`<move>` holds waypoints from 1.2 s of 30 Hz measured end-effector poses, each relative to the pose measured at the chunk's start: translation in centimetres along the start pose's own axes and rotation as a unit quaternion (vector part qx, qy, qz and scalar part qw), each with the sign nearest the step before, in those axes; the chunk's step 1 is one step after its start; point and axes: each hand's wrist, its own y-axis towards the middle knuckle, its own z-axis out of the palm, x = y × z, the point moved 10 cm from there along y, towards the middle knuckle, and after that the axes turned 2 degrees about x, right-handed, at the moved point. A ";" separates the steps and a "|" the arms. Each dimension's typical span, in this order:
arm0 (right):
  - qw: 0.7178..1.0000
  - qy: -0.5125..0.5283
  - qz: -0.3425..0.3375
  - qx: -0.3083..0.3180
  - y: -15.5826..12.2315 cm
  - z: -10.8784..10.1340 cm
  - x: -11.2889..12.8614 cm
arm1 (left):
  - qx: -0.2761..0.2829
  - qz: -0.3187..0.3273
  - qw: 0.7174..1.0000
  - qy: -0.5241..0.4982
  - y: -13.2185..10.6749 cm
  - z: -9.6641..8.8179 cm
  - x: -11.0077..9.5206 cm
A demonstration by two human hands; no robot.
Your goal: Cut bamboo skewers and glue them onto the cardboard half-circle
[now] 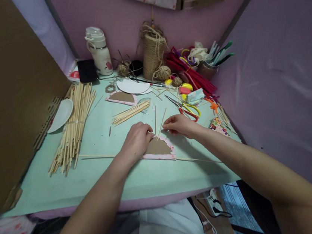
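A brown cardboard half-circle (158, 148) edged in pink-and-white fabric lies in front of me. One long thin stick runs along its straight side and sticks out past both ends, its right part (196, 160) under my right forearm. Two thin wooden sticks (156, 120) rise from the curved rim, spread in a narrow V. My left hand (138, 139) presses on the half-circle's left part, fingers curled at the rim by the sticks' lower ends. My right hand (181, 125) is closed in a pinch at the right-hand stick (162, 119); its fingertips partly hide the contact.
A tied stick bundle (72, 130) and paper plate (62, 115) lie left, beside a cardboard wall (9, 89). Ahead are loose skewers (131, 112), another half-circle (122, 97), scissors (186, 108), a twine spool (152, 54) and a bottle (99, 50).
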 end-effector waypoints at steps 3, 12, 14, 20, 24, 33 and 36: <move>1.000 -0.006 0.027 0.006 0.4 0.4 -0.3 | 0.026 0.027 0.999 0.008 -0.2 0.7 -0.3; 0.997 0.002 0.072 -0.003 0.5 1.1 -0.3 | 0.072 0.023 0.994 0.076 -0.4 1.8 -0.3; 0.997 0.010 0.083 0.000 0.5 1.1 -0.6 | 0.078 0.025 0.994 0.076 -0.4 1.9 -0.3; 0.994 0.024 0.103 0.018 0.8 1.1 -1.5 | 0.085 0.027 0.993 0.073 -0.4 2.2 -0.1; 0.994 0.028 0.103 0.028 0.9 1.2 -1.8 | 0.086 0.028 0.994 0.068 -0.3 2.3 -0.1; 0.995 0.008 0.090 0.031 1.4 1.2 -2.0 | 0.085 0.029 0.994 0.067 -0.3 2.4 0.0; 0.996 -0.002 0.079 0.029 1.4 1.3 -1.8 | 0.085 0.031 0.994 0.065 -0.3 2.5 0.0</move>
